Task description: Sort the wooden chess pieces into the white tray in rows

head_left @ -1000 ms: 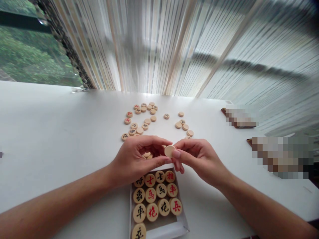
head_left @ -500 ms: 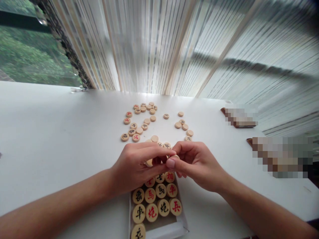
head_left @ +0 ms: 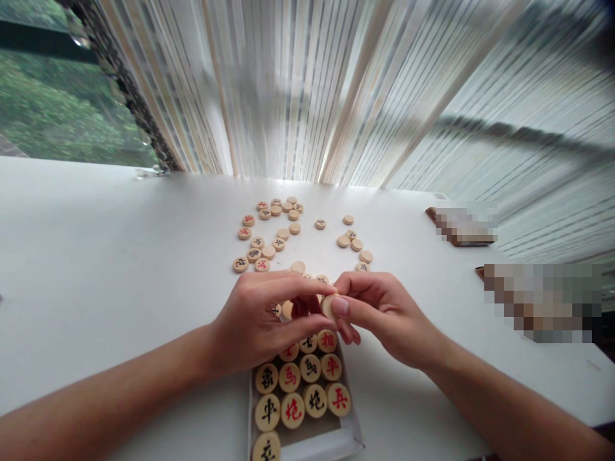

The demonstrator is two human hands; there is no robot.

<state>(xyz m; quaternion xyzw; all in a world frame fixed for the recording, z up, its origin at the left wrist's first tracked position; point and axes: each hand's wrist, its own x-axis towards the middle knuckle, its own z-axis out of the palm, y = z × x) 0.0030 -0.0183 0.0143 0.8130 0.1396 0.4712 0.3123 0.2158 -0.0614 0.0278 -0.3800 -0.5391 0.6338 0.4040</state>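
A wooden Chinese chess piece (head_left: 328, 308) is tipped up between my two hands above the far end of an open box (head_left: 353, 428). My right hand (head_left: 384, 317) pinches it, the thumb lying on its plain pale face. The index fingertip and thumb of my left hand (head_left: 262, 317) reach the top and bottom of its rim. In the box, rows of pieces lie face up with red and black characters, such as a red piece (head_left: 339, 399) and a black piece (head_left: 268, 412). My hands hide the box's far end and some pieces there.
Loose chess pieces (head_left: 268, 251) lie scattered on the white table (head_left: 120, 256) beyond my hands, some face up and some plain side up. Two brown-edged objects (head_left: 461, 242), partly blurred out, lie at the right. A striped curtain (head_left: 288, 89) hangs along the back edge.
The piece between my hands has turned, so more of its plain face shows. My left thumb and index finger have spread apart around it. The boxed pieces look unchanged.
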